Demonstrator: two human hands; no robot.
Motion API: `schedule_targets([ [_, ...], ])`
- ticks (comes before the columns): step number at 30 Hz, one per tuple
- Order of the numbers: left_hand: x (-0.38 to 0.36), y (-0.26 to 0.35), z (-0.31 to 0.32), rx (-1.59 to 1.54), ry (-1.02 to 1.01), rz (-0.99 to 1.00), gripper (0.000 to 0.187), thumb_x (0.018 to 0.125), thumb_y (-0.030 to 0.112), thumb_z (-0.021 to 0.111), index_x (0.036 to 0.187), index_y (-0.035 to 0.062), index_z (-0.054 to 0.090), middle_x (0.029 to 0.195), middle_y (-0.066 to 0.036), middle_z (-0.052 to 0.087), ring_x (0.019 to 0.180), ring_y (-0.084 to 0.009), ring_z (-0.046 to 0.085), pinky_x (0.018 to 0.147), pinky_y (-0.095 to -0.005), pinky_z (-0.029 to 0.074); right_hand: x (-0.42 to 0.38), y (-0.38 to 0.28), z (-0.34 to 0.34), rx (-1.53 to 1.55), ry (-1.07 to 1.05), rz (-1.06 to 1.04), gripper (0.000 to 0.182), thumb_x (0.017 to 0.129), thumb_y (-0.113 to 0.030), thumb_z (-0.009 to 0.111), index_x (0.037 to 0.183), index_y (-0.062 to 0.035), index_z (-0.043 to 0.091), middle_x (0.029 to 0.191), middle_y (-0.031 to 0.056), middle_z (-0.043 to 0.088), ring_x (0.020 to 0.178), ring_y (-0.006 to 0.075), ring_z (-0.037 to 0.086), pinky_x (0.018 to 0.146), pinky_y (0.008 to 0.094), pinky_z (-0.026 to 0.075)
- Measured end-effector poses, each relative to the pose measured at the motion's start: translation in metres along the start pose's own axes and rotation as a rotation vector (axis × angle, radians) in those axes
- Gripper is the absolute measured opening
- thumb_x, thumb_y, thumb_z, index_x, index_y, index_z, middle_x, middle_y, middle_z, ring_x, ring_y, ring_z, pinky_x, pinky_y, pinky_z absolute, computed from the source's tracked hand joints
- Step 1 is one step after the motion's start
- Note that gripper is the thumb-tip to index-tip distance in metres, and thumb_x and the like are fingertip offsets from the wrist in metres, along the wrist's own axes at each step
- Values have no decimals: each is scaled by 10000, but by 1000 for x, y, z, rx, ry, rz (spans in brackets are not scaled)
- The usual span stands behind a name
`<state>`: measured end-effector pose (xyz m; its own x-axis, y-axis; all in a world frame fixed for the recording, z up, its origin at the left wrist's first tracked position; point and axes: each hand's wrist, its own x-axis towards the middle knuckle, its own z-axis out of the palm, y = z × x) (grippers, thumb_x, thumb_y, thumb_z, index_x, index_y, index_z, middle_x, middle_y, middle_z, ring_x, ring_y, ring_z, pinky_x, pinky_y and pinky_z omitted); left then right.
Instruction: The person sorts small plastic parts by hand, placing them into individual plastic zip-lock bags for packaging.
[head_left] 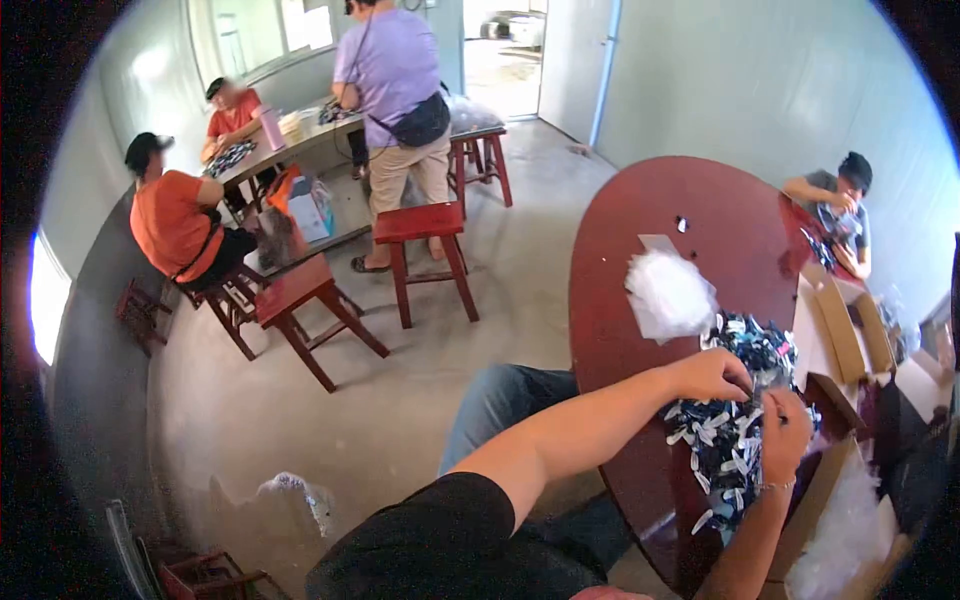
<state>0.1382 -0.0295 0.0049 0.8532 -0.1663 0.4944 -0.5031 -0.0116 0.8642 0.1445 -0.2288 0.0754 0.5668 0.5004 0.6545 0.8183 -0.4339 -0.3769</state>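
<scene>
My left hand (715, 376) reaches across the red table (640, 390) with its fingers pinched together. Close beside it, my right hand (787, 432), with a bracelet at the wrist, is also closed in a pinch. Between the fingertips shows a small clear plastic bag (770, 379); its contents are too small to tell. Under and around both hands spreads a pile of small dark and white parts (735, 455), some with blue-green bits. A stack of clear plastic bags (668, 292) lies beyond the pile.
Open cardboard boxes (845, 330) and loose clear plastic (840, 535) crowd the right side. A co-worker (845, 205) sits at the table's far right. Red stools (418, 222) stand on the floor to the left, near other people at a second table (265, 152).
</scene>
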Motion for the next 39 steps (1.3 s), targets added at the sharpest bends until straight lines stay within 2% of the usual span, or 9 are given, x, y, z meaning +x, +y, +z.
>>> schedule_targets([
  [9, 1, 14, -5, -386, -21, -301, 261, 921, 250, 615, 1034, 27, 690, 885, -16, 691, 775, -83, 631, 691, -246, 528, -3, 7, -2, 81, 80, 225, 136, 890, -103, 641, 865, 31, 642, 770, 80, 637, 678, 138, 568, 631, 295, 460],
  [13, 1, 13, -9, -252, 100, -314, 289, 931, 285, 602, 1050, 32, 675, 982, -38, 682, 822, -134, 647, 706, -278, 543, -2, 12, 3, -100, 22, 46, 205, 899, -180, 638, 899, 24, 658, 773, 81, 638, 693, 122, 578, 611, 294, 459],
  [14, 0, 12, -9, -244, 115, -302, 294, 930, 292, 602, 1050, 34, 674, 991, -33, 681, 837, -144, 647, 715, -284, 542, 2, -16, -4, 32, -82, 272, 203, 896, -191, 631, 917, 8, 661, 759, 90, 635, 674, 141, 586, 611, 289, 461],
  [16, 4, 0, -13, -167, 114, -407, 336, 930, 345, 579, 1060, 49, 673, 981, -18, 672, 879, -144, 633, 784, -330, 510, 1, 0, 1, -30, -97, -1, 175, 905, -184, 604, 930, -22, 664, 698, 53, 589, 550, 150, 550, 538, 283, 447],
  [17, 3, -12, -16, -211, 89, -327, 348, 934, 371, 562, 1040, 60, 674, 948, -15, 664, 870, -139, 624, 775, -314, 487, 3, -12, -5, 23, -192, 219, 186, 910, -196, 601, 912, -20, 665, 691, 73, 590, 514, 185, 538, 520, 320, 443],
  [21, 4, 7, -11, -297, 145, -421, 354, 954, 379, 512, 846, 67, 637, 845, -38, 661, 797, -141, 613, 764, -288, 476, -4, 2, -9, 10, 137, 146, 182, 829, -186, 710, 837, -7, 676, 733, 121, 634, 646, 222, 596, 603, 327, 458],
  [28, 1, 8, -9, -327, 119, -439, 213, 932, 285, 603, 922, 82, 665, 896, -37, 693, 822, -108, 635, 722, -248, 481, -34, -25, -101, -231, 331, 253, 193, 792, -174, 729, 811, 5, 658, 751, 128, 652, 644, 247, 631, 605, 334, 482],
  [33, -1, 14, -5, -250, 94, -445, 196, 930, 259, 604, 925, 75, 670, 892, -29, 693, 830, -101, 637, 719, -235, 475, -88, -24, -164, -411, 552, 427, 182, 841, -154, 707, 779, 8, 650, 663, 45, 621, 624, 90, 558, 573, 260, 446],
  [39, -2, 16, -1, -212, 78, -456, 179, 923, 244, 610, 919, 75, 670, 882, -27, 696, 828, -103, 643, 714, -238, 475, -131, -8, -191, -557, 427, 635, 173, 840, -156, 703, 788, 2, 657, 649, 54, 629, 605, 136, 590, 570, 298, 463],
])
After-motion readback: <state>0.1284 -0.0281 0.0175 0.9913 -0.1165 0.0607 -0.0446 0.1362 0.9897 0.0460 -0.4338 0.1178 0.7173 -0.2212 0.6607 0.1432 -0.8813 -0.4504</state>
